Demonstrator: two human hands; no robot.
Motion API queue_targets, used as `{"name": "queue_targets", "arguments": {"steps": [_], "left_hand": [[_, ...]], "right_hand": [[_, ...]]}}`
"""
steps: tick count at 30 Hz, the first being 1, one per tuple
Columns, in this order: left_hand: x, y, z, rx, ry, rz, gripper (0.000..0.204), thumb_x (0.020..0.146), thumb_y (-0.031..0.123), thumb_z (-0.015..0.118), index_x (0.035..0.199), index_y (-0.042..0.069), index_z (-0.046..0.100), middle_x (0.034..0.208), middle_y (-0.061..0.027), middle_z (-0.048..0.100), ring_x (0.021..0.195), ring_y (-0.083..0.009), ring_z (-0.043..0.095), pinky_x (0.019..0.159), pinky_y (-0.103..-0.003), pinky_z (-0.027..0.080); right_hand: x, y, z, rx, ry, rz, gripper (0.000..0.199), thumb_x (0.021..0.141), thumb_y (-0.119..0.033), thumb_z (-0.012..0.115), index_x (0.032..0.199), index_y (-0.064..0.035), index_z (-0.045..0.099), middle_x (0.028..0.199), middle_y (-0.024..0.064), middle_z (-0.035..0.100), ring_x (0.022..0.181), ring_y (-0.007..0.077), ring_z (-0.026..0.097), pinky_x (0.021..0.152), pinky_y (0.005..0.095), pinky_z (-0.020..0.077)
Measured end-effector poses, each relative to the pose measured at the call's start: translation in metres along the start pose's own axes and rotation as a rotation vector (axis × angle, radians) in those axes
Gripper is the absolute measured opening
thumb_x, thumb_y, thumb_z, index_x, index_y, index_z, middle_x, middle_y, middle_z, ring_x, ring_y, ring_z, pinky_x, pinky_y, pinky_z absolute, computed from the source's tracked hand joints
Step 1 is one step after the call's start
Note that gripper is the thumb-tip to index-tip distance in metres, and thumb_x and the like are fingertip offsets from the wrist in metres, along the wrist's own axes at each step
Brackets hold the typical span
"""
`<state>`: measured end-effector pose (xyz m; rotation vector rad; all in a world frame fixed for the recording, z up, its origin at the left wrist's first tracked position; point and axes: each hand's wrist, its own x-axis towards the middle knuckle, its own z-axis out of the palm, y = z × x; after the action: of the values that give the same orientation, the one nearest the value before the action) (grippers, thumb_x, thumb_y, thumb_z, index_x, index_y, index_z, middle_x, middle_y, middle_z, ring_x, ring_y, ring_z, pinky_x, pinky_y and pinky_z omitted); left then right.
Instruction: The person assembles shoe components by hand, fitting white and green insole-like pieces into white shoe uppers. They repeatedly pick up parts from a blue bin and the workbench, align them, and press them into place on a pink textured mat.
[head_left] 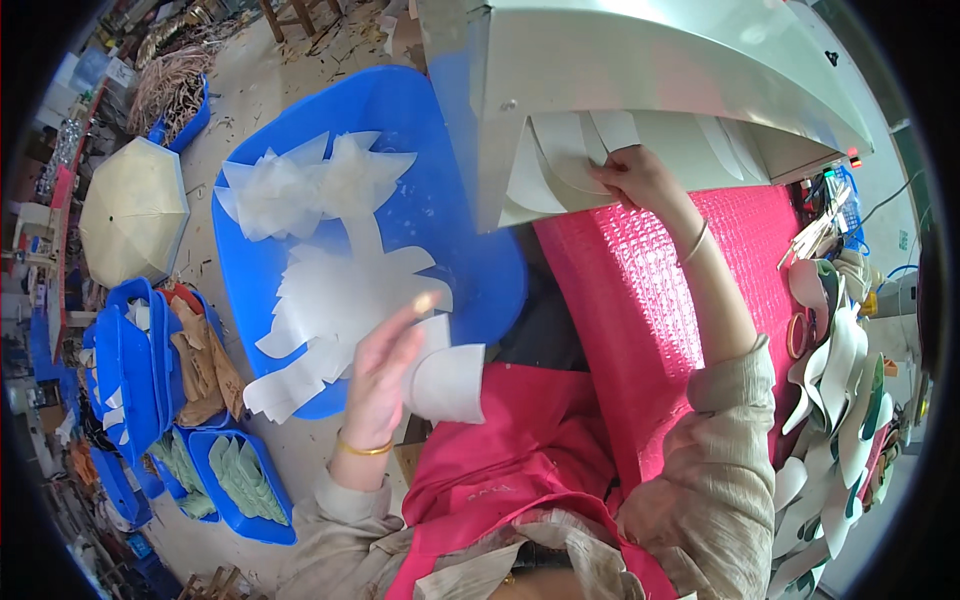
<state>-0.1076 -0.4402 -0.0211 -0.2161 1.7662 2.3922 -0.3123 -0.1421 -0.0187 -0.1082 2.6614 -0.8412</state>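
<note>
Left of centre, the left grip (380, 380) clasps a curved white piece (450, 383). Upper right, the right grip (642, 178) pinches a white sheet (562, 150).

A thin white piece (452, 384), smooth and plain, is held at the inner side of the left hand (375, 378); its broad lower part bends in a curve and a narrower part stands up above; whether this is one layer or several is unclear; a second pale piece (566, 150), flat with a long rounded edge, lies tilted inside the metal housing (503, 150), its right edge at the fingertips of the right hand (640, 180).
</note>
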Motion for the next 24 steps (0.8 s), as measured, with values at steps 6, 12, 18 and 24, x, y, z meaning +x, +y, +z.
{"name": "queue_targets", "arguments": {"steps": [6,12,18,24], "left_hand": [[0.009,-0.001,0.017,-0.152,-0.063,-0.046,0.036,0.089,0.01,0.051,0.122,-0.003,0.046,0.123,-0.0097,0.051,0.112,-0.0139,0.046,0.096,-0.027,0.034],[-0.001,0.004,0.018,-0.141,-0.069,0.046,0.045,0.089,0.012,0.053,0.129,-0.003,0.038,0.106,-0.0081,0.057,0.091,-0.0068,0.052,0.082,-0.022,0.041],[-0.001,0.003,0.034,-0.031,-0.053,0.13,0.044,0.089,0.012,0.053,0.128,-0.004,0.039,0.113,-0.0103,0.056,0.088,-0.0069,0.052,0.081,-0.02,0.041],[0.022,-0.021,0.05,0.175,0.306,0.424,0.04,0.089,0.008,0.051,0.127,0.0,0.043,0.108,-0.0015,0.056,0.074,-0.0025,0.049,0.066,-0.018,0.042]], "right_hand": [[-0.014,0.015,0.013,0.137,0.327,-0.033,0.016,0.083,-0.012,0.051,0.08,0.0022,0.058,0.06,0.0102,0.059,0.05,0.0162,0.056,0.048,0.0301,0.0438],[-0.148,-0.02,0.036,0.044,0.579,-0.271,0.016,0.078,0.005,0.051,0.092,0.0003,0.058,0.069,0.0084,0.059,0.058,0.0154,0.056,0.055,0.0265,0.0439],[-0.217,-0.068,0.076,0.194,-0.106,-0.422,0.067,0.07,-0.01,0.069,0.128,-0.0007,0.037,0.118,0.0181,0.046,0.083,0.0262,0.059,0.072,0.0325,0.0493],[-0.212,-0.07,0.103,-0.108,0.582,-0.965,0.016,0.07,-0.007,0.062,0.086,-0.0053,0.064,0.086,0.0055,0.062,0.055,0.0115,0.054,0.043,0.0251,0.0411]]}}
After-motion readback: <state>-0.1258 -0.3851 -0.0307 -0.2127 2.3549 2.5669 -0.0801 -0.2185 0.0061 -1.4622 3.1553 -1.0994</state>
